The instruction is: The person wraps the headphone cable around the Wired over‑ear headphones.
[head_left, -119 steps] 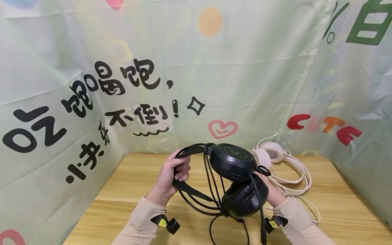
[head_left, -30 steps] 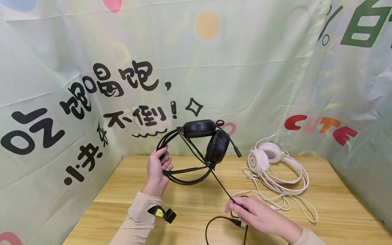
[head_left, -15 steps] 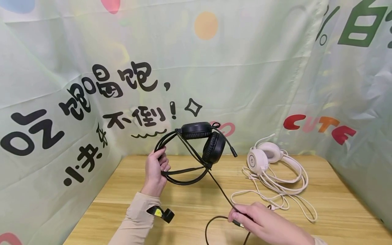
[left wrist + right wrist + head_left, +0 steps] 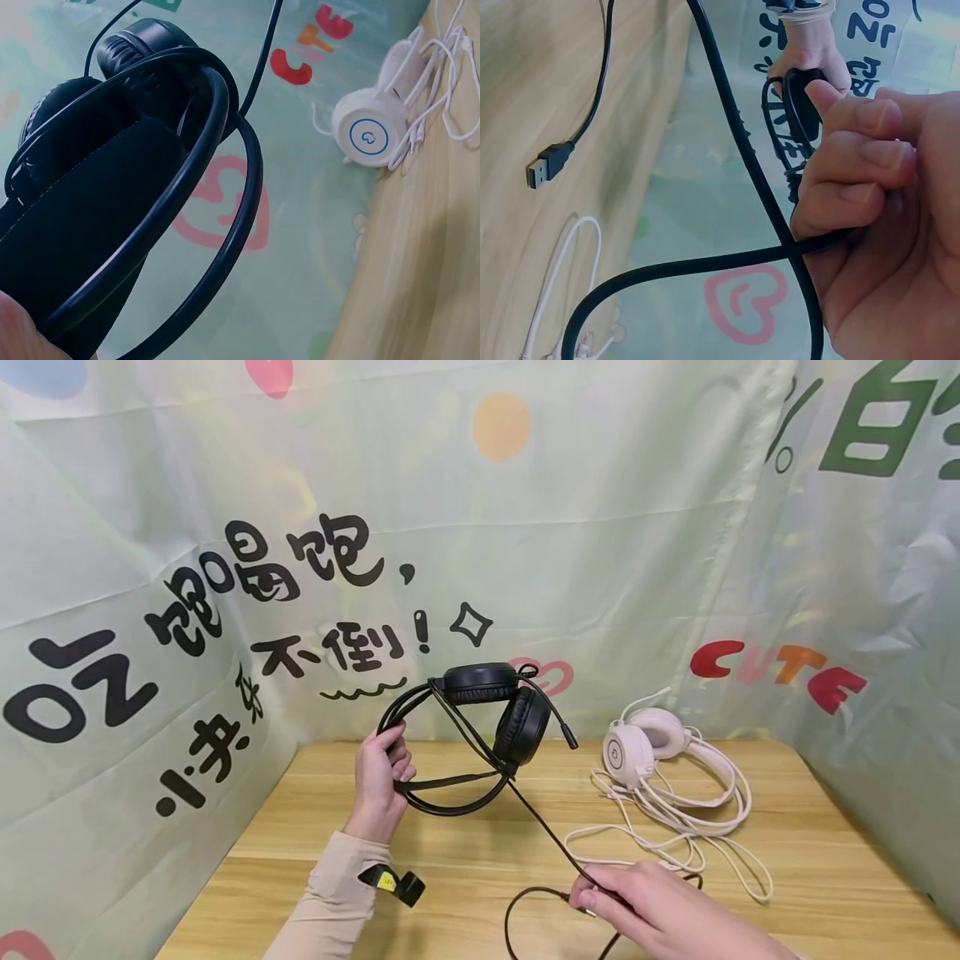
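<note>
My left hand [image 4: 381,781] grips the headband of a black headset [image 4: 483,683], holding it above the table at left of centre. The two ear cups point right, and a thin microphone boom sticks out past them. From the lower cup a black cable [image 4: 546,827] runs down to my right hand [image 4: 652,902], whose curled fingers hold it near the front of the table. In the right wrist view the cable passes through those fingers, and its USB plug [image 4: 549,165] hangs apart from the hand. The left wrist view shows the padded headband [image 4: 97,202] close up.
A white headset [image 4: 632,753] with a coiled white cable [image 4: 675,852] lies on the right of the wooden table [image 4: 300,868]. Printed cloth [image 4: 615,568] walls in the back and both sides. A loop of black cable lies at the front.
Since the oldest frame, the black headset has risen leftward and my right hand has moved from its ear cups to the cable. Lately that hand has shifted slightly right and down along with the cable.
</note>
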{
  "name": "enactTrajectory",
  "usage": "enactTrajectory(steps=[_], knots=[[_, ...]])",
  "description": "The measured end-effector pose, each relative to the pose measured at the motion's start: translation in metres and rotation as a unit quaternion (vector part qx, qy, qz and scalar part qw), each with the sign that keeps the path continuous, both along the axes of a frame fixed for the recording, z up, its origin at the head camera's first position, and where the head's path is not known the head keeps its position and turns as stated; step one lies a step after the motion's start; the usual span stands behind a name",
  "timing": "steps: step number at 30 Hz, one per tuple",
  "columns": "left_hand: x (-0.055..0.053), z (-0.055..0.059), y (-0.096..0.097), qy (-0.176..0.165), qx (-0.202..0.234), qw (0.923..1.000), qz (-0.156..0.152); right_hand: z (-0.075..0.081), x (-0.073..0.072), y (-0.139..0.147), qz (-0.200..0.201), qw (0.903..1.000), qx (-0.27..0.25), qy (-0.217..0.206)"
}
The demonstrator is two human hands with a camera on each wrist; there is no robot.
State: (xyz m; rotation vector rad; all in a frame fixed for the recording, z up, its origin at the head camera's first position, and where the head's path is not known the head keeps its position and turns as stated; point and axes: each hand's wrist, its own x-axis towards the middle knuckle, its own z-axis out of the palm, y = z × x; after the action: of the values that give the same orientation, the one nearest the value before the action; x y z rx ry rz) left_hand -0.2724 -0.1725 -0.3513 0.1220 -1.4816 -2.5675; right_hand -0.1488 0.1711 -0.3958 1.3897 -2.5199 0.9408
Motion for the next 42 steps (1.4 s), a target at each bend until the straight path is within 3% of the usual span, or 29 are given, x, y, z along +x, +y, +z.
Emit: enactTrajectory(steps=[13, 21, 29, 42], knots=[[-0.002, -0.001, -0.002, 0.010, -0.014, 0.9997, 0.019, 0.004, 0.006, 0.008, -0.001, 0.9997, 0.003, -0.025], [-0.004, -0.003, -0.007, 0.011, -0.020, 0.9991, 0.037, 0.002, 0.009, 0.012, 0.018, 0.9992, -0.010, 0.034], [-0.003, -0.005, -0.008, 0.015, -0.024, 0.9990, 0.033, 0.006, 0.012, 0.018, 0.026, 0.9985, -0.012, 0.047], [-0.004, -0.003, -0.009, 0.011, -0.030, 0.9982, 0.052, 0.011, 0.019, 0.027, -0.009, 0.9976, 0.017, 0.067]])
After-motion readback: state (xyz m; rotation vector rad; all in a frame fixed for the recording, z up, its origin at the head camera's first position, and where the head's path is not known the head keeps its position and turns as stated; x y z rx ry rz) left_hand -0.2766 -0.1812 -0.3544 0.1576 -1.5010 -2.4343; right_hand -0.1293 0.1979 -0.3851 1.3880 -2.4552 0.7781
